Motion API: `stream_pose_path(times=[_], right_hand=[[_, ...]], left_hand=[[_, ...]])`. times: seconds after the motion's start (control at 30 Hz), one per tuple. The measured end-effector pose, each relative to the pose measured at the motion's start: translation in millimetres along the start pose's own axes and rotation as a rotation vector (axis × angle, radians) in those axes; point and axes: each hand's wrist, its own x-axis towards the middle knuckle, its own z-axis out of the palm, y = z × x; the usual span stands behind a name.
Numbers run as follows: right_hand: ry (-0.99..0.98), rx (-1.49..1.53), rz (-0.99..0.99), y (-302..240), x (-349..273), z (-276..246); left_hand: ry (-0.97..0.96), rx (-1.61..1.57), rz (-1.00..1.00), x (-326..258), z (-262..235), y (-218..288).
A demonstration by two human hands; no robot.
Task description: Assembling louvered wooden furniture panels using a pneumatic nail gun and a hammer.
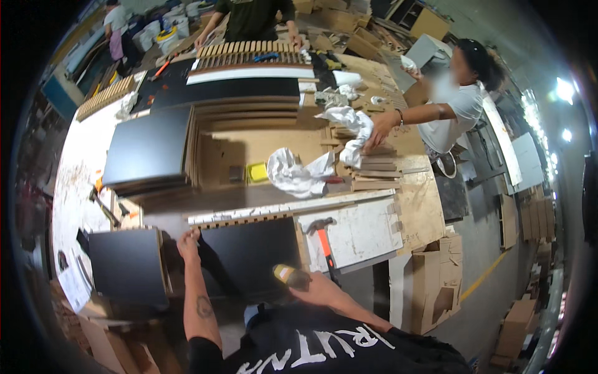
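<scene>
Black panel (249, 252) lay flat at the near edge of the bench (417, 212), at 6 o'clock in the view, with a strip of wooden slats (240, 219) along its far edge. Left hand (188, 243) rested on the panel's far-left corner, fingers curled over the edge by the slats, pressing rather than pinching. Right hand (311, 288) sat at the panel's near-right corner, closed around a small yellow-tipped tool (284, 272); what kind of tool, can't tell.

Just right of the panel, at 5 o'clock: hammer with orange handle (324, 240) lying on a scuffed white board (361, 234). A second black panel (128, 265) lay just left of the first, at 7 o'clock.

Farther out, mid-bench: crumpled white paper (296, 173), a small yellow block (256, 172) beside it, and a stack of cardboard strips (374, 171). At 10 o'clock a stack of black panels (149, 146).

At 2 o'clock a second person in a white shirt (451, 118) reached over the bench, one hand on white wrapping (355, 124) on the strips. At 12 o'clock a third person in a dark shirt (252, 19) leaned both hands on a slatted panel (249, 53). Cardboard boxes (436, 280) stood on the floor at 4 o'clock.
</scene>
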Motion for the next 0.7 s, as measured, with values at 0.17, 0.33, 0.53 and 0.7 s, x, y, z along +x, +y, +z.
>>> stream_pose_path(times=[0.17, 0.33, 0.53, 0.7], right_hand=[[-0.040, 0.058, -0.025, 2.9, -19.3, -6.0], [-0.011, 0.075, -0.006, -13.5, -25.0, 6.7], [-0.054, -0.091, -0.206, -81.3, -3.2, 44.8], [-0.089, -0.077, -0.361, -165.4, -3.8, 63.6]], left_hand=[[0.136, 0.383, 0.165, -6.0, -9.9, -13.6], [0.384, 0.693, 0.502, -133.1, -41.3, -29.5], [0.278, 0.514, 0.254, -197.7, -60.4, -47.6], [0.261, 0.193, 0.003, -202.4, -76.6, -37.1]])
